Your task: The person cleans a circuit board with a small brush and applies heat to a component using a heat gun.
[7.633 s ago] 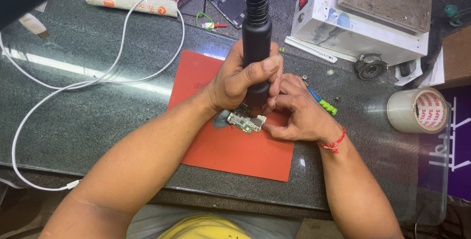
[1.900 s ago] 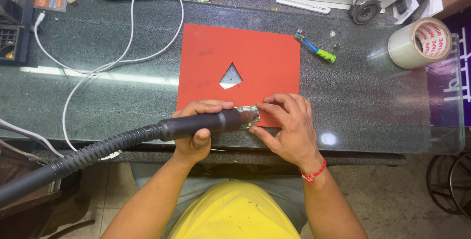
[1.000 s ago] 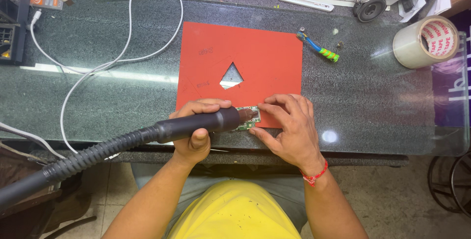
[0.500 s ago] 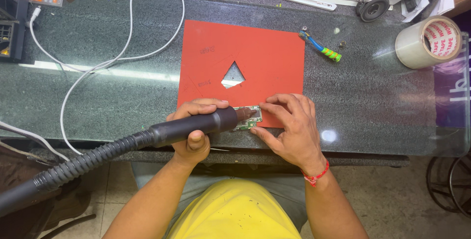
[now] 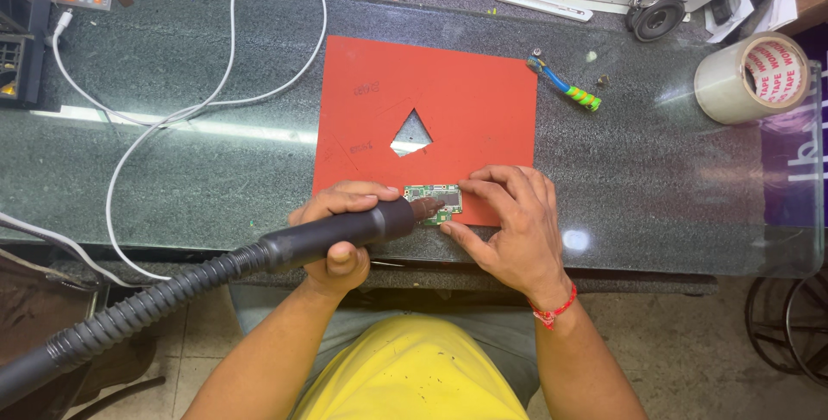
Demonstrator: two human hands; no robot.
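A small green circuit board (image 5: 434, 203) lies at the near edge of the red mat (image 5: 448, 109) on the tabletop (image 5: 216, 170), pinned by the spread fingers of the right hand (image 5: 509, 230), while the left hand (image 5: 341, 239), wrapped around the black hot-air wand (image 5: 336, 232), aims its tip at the board, so heating looks underway and steadiness seems needed.

Dark green stone workbench, seen from above, lit from overhead.

The polished benchtop (image 5: 198, 161) shows a long pale streak of reflected light on its left part and a small bright spot near its front edge. A glass panel (image 5: 802, 213) stands at the right end of the bench. Below the front edge lies a grey tiled floor (image 5: 690, 360); curved metal chair legs (image 5: 789, 334) stand at the lower right.
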